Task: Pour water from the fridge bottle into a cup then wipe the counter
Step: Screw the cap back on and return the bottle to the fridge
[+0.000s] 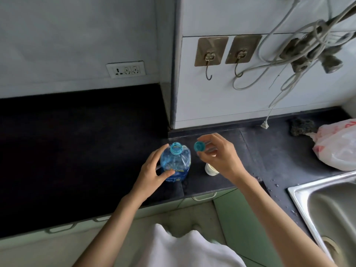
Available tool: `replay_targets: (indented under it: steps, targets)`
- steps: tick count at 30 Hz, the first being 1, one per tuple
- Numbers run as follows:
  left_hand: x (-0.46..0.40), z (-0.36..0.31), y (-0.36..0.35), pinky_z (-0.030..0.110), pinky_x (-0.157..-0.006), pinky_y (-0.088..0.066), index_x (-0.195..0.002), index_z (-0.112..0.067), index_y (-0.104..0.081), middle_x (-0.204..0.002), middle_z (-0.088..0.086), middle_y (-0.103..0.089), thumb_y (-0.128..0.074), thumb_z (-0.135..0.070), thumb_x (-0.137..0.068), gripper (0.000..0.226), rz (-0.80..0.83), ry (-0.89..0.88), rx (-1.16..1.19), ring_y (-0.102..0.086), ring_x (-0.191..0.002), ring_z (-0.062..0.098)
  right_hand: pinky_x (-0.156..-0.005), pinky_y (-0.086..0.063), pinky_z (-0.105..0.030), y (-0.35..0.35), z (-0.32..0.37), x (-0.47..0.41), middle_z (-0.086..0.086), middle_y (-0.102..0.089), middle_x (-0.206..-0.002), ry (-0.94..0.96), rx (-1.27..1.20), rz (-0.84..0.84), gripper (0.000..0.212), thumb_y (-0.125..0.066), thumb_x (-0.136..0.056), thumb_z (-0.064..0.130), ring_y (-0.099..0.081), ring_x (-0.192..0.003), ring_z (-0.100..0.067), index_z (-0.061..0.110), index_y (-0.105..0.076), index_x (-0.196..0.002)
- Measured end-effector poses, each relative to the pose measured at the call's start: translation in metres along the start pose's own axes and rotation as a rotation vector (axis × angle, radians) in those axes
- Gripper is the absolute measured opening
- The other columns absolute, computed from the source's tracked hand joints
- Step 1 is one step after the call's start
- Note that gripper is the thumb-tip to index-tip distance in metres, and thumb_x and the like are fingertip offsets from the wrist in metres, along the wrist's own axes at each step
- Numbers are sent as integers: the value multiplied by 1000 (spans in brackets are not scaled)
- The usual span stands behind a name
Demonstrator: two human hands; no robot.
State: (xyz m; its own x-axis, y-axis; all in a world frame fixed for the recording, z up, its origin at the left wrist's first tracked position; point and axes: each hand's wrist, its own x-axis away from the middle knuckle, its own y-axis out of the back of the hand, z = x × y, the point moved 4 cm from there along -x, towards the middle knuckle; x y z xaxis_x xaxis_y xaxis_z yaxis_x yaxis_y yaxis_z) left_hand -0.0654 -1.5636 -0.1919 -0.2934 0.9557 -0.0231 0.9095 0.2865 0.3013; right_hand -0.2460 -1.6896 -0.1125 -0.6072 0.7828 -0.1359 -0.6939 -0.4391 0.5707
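At frame centre, the left hand point(154, 168) has its grip clamped on the uncapped bottle point(175, 164) standing on the surface point(250, 151); the right hand point(217, 155) pinches the cap point(199, 146) above the cup point(211, 169).

This is a home kitchen. A dark stone table point(250, 151) runs along grey walls above pale green drawers point(204, 197), with a steel sink point(300, 197) set into its right end. Adhesive wall hooks point(211, 53), a wall socket point(125, 69), tangled cables point(300, 53), a scouring pad point(302, 126) and a plastic shopping bag point(337, 147) add to the domestic look.
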Motion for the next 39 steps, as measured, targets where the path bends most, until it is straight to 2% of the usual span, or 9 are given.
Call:
replay_targets:
  steps: [6,12,16,20,25,28,31,36,39]
  targets:
    - [0,2,0,34,-100,-48,-139,-43,-36,-141,-14,-40,-75,-10,-80,78,-12,1,-3,-42,-130,4,-64,-56,-36,-21,18,-9,5,-58,-101,85,145,100,31,-74,-77,13,-60,-74,-7,20,-65,-107]
    - [-1,5,0,38,-101,-48,-141,-42,-35,-141,-13,-40,-74,-15,-80,77,-8,8,-37,-42,-130,7,-65,-54,-25,-18,32,-15,5,-60,-96,143,127,91,34,-77,-74,7,-58,-74,-10,16,-66,-105]
    - [-1,4,0,38,-100,-48,-141,-42,-33,-140,-13,-40,-74,-17,-81,77,-6,7,-61,-43,-129,5,-64,-54,-29,-14,36,-19,8,-61,-93,159,145,109,33,-78,-73,9,-59,-75,-12,18,-66,-103]
    - [-1,4,0,39,-102,-47,-142,-41,-33,-140,-13,-40,-73,-18,-81,76,3,8,-59,-43,-129,6,-64,-55,-32,-12,39,-22,3,-61,-97,184,212,168,34,-77,-74,8,-60,-74,-13,14,-67,-105]
    - [-1,3,0,40,-103,-46,-142,-42,-33,-139,-17,-40,-74,-18,-81,77,0,21,-56,-42,-129,4,-68,-56,-26,-14,45,-24,1,-60,-99,202,181,214,36,-76,-75,6,-61,-78,-15,15,-67,-109]
    - [0,2,0,38,-101,-47,-142,-44,-32,-139,-18,-40,-73,-17,-81,78,2,23,-57,-42,-129,3,-74,-56,-22,-16,50,-25,2,-60,-98,179,113,228,36,-75,-76,4,-63,-83,-12,14,-67,-110]
    - [1,2,0,37,-100,-48,-142,-45,-31,-139,-16,-40,-73,-17,-82,79,2,21,-63,-43,-128,4,-75,-56,-24,-22,55,-27,2,-61,-101,201,113,247,34,-75,-78,7,-63,-86,-12,13,-66,-110]
    - [1,0,0,33,-99,-49,-140,-50,-29,-138,-23,-37,-73,-17,-82,79,2,26,-61,-42,-129,1,-72,-53,-19,-28,61,-32,5,-60,-99,254,197,270,32,-77,-78,11,-59,-78,-7,13,-69,-109]
    - [1,0,0,31,-98,-50,-139,-51,-30,-137,-23,-38,-73,-16,-82,79,-1,28,-49,-41,-128,0,-70,-48,-11,-28,65,-36,11,-57,-100,278,257,328,31,-76,-79,12,-55,-73,3,16,-70,-110]
